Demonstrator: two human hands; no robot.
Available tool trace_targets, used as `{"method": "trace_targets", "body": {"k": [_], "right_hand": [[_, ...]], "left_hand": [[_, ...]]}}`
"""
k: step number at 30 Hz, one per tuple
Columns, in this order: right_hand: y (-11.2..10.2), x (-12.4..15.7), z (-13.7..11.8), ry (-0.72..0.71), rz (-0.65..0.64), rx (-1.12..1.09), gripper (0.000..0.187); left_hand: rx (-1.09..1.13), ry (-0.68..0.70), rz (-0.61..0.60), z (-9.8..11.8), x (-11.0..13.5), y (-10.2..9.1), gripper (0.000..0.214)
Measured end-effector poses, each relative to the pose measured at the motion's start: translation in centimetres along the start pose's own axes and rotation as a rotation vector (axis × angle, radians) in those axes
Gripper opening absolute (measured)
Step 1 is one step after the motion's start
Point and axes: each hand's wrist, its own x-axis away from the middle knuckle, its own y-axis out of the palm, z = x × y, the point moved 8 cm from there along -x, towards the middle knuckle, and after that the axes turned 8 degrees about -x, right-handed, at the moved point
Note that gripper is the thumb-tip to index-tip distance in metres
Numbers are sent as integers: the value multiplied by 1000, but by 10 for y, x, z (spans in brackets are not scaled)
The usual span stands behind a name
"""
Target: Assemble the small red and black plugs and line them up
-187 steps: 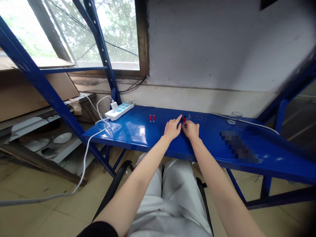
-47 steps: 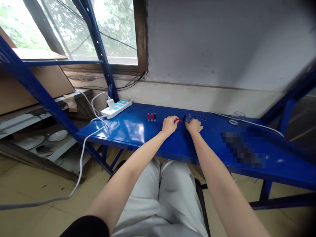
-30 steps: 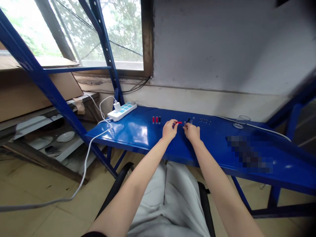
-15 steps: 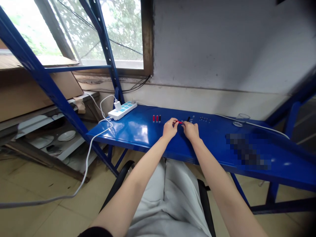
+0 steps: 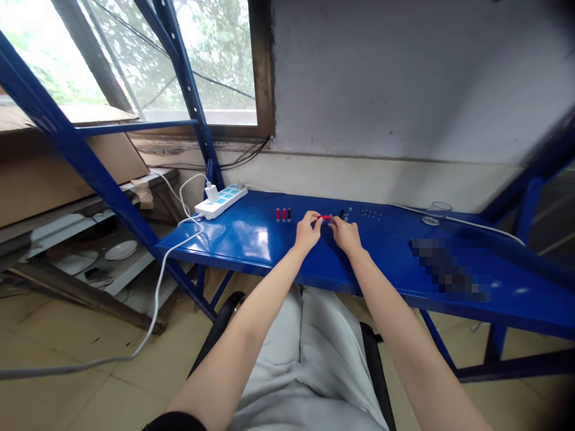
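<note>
Your left hand (image 5: 308,230) pinches the small red plastic cylinder (image 5: 325,217) shut by one end, just above the blue metal shelf (image 5: 251,236) near its back edge. That leaves the free end facing your right hand (image 5: 347,234). Its curled fingertips meet the cylinder, but I cannot tell if they grip.

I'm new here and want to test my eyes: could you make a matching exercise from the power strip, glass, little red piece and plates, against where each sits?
Things: 1 power strip; 2 glass; 3 red piece; 4 plates.
Places: A low shelf left of the table; B at the fingertips of the left hand; C table's left end; D table's right part, near the wall.
Pairs: 1-C; 2-D; 3-B; 4-A.
</note>
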Motion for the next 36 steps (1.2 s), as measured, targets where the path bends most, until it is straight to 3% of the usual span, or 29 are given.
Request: {"method": "trace_targets", "body": {"k": [11,26,36], "right_hand": [[4,-1,-4,-71,-31,-24,24],[4,1,-12,-143,-41,4,20],[1,1,-10,-109,-15,18,22]], "left_hand": [[93,-35,-84,-6,0,14,11],[51,13,-24,-2,-2,8,12],[-67,38,-8,-7,-1,8,15]]}}
